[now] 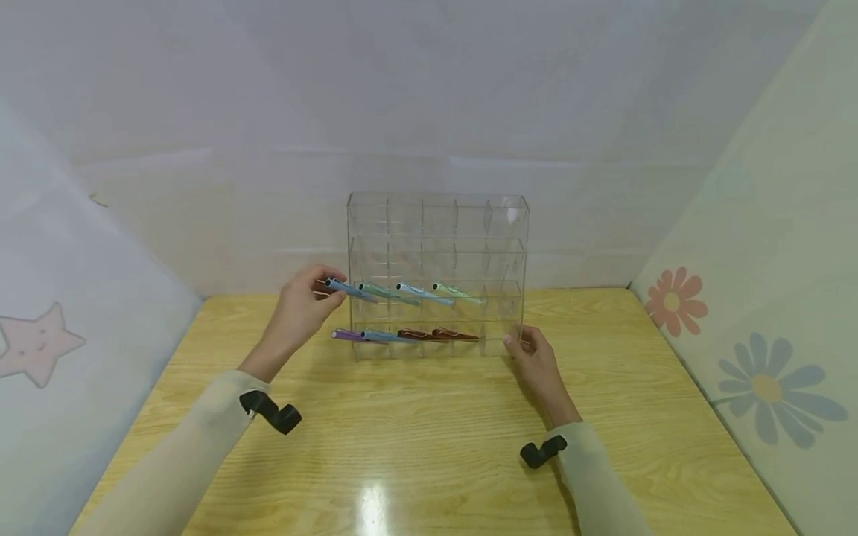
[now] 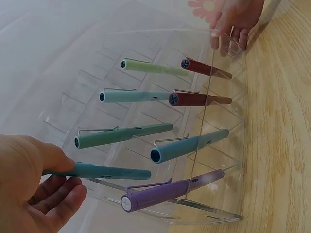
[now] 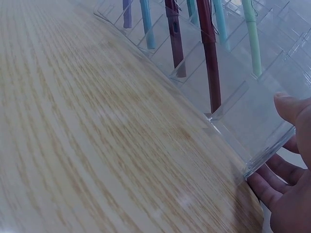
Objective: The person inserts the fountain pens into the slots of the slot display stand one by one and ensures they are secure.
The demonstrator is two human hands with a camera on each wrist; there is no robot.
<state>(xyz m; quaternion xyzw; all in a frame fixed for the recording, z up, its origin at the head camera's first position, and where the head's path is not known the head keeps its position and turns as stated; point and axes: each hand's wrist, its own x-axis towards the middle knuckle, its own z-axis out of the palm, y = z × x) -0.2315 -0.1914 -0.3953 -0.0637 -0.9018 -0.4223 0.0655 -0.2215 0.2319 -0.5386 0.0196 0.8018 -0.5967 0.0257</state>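
A clear pen rack [image 1: 503, 304] with tiered compartments stands on the table. At its left side my left hand [image 1: 303, 305] pinches a blue pen [image 2: 112, 172] by the capped end, the barrel lying in the leftmost compartment of the second tier from the bottom. Beside it in that tier lie a green pen [image 2: 99, 139], a light blue pen [image 2: 116, 96] and a light green pen [image 2: 138, 66]. The bottom tier holds a purple pen [image 2: 160, 195], another blue pen [image 2: 182, 147] and two dark red pens [image 3: 210, 63]. My right hand [image 1: 536, 365] grips the rack's lower right corner, thumb in front.
The wood-grain table [image 1: 429, 424] extends in front of the rack. Pale sheeting rises behind it and at both sides, with a star [image 1: 42, 344] on the left and flowers [image 1: 767, 387] on the right.
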